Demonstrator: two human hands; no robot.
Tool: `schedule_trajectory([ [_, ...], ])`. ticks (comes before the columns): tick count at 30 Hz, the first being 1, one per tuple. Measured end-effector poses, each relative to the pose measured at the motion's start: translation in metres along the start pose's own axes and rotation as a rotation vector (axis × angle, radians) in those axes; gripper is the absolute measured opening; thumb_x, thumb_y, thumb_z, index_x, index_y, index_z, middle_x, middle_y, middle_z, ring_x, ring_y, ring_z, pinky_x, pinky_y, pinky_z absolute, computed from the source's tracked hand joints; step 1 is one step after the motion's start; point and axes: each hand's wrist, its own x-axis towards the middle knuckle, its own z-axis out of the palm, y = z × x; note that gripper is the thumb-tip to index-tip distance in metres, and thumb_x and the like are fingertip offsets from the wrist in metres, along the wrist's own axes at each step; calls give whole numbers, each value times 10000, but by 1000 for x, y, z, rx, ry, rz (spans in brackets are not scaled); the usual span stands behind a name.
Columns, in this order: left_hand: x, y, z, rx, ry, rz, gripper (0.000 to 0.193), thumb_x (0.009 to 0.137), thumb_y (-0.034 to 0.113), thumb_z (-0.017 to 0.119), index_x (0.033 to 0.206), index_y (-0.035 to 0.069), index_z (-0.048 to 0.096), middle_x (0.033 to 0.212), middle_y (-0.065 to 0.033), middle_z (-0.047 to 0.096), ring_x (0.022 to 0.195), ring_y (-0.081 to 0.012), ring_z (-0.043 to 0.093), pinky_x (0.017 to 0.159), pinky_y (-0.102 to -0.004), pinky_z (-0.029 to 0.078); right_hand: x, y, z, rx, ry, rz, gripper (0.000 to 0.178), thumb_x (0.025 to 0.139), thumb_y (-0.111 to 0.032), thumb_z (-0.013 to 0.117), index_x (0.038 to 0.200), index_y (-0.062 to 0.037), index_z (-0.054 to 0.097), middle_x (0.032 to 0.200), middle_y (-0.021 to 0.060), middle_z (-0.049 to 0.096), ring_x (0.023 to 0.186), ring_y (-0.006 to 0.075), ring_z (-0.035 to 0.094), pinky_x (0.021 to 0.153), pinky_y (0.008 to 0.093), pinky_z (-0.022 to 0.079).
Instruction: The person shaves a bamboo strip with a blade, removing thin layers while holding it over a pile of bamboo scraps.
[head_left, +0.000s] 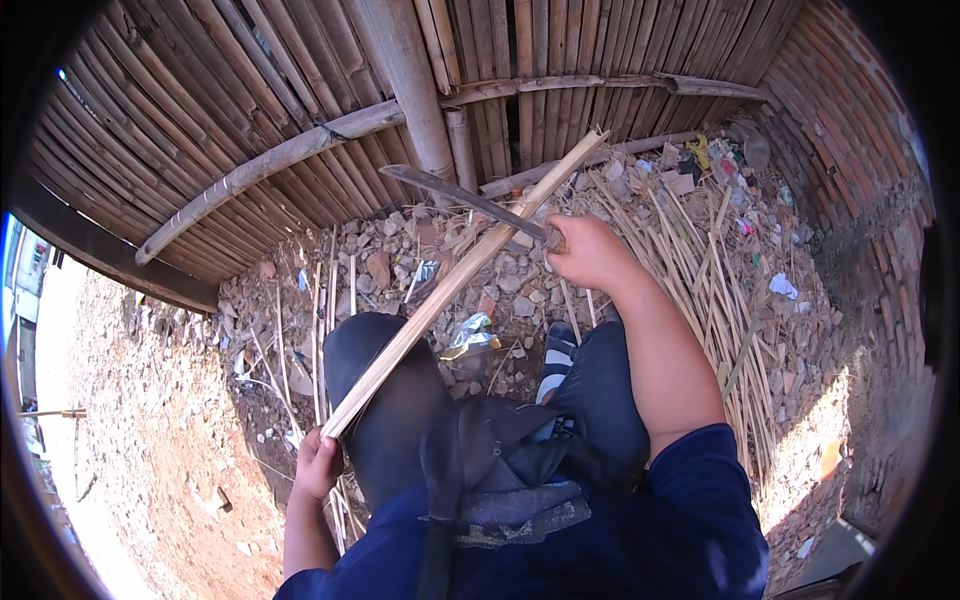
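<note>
A long pale strip of split bamboo (430, 308) slants from lower left to upper right across my left knee. Its lower end is in my left hand (318, 463), fingers closed round it. My right hand (585, 252) grips the handle of a machete (455, 191), whose long dark blade points to the far left. The blade crosses the strip near its upper part; whether its edge cuts into the wood I cannot tell. The strip's far end, slightly ragged, rises toward the bamboo wall.
Many thin bamboo strips (715, 310) lie piled on the right, and several more (320, 310) on the left. Rubble (515, 290) and litter, including a shiny wrapper (470, 335), cover the ground. A bamboo wall (300, 100) stands ahead, a brick wall (865, 150) at right.
</note>
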Motion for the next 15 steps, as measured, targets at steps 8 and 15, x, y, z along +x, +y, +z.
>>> schedule_trajectory([
  [8,10,-24,-20,-217,-107,-52,439,908,512,629,846,110,465,584,39,407,431,-62,333,383,-234,237,-16,-27,5,-77,-40,-234,340,724,-192,728,1029,-59,661,883,208,670,856,411,643,765,463,513],
  [15,4,-9,3,2,6,23,558,879,571,632,1008,33,560,603,67,424,456,-43,347,419,-222,236,-16,-16,10,-18,63,-46,330,717,-198,725,1010,-62,660,845,209,667,842,413,643,757,468,514],
])
